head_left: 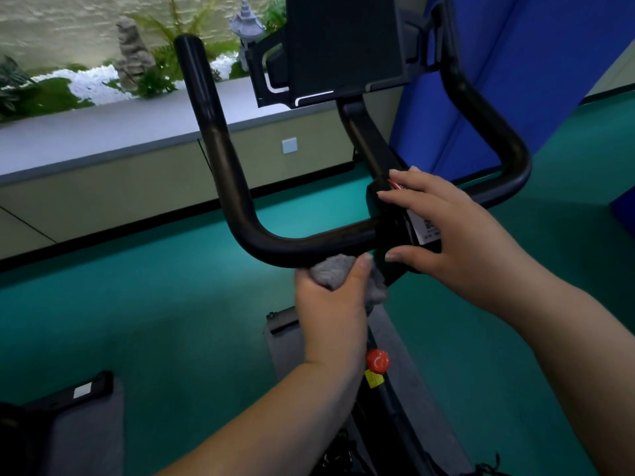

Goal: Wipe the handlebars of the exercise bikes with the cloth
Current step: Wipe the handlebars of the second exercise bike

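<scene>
Gripping a bunched grey cloth (338, 274) from below, with fingers and thumb curled round it: so sat the left hand (331, 304), cloth pressed up against the underside of the black handlebar (309, 243), on the crossbar just left of the centre clamp block (388, 231). Resting spread over that clamp: the right hand (443, 231), fingers fairly straight and apart, fingertips on its top edge beside a white label (424, 228), thumb along its lower edge, clamped on nothing, seemingly bracing the bar.

Judged as mid-wipe on this bike: cloth in contact with the left half of the crossbar only. Impossible to tell from surface sheen which stretches had been covered. Probably left to do: the upright left horn (202, 97), the right horn (481, 108) and its bend, and any further bikes.

Counted: one cloth, two hands, one handlebar with two horns, one dark console screen (343, 42) above on its stem. Below the left wrist, one red knob (377, 360) with a yellow tag beneath it. Lower left, part of one other machine's base (68, 396) on a grey mat. Beyond, teal flooring (154, 286), a blue panel (536, 63) and a low ledge (103, 132) fronting a planted rock garden.
</scene>
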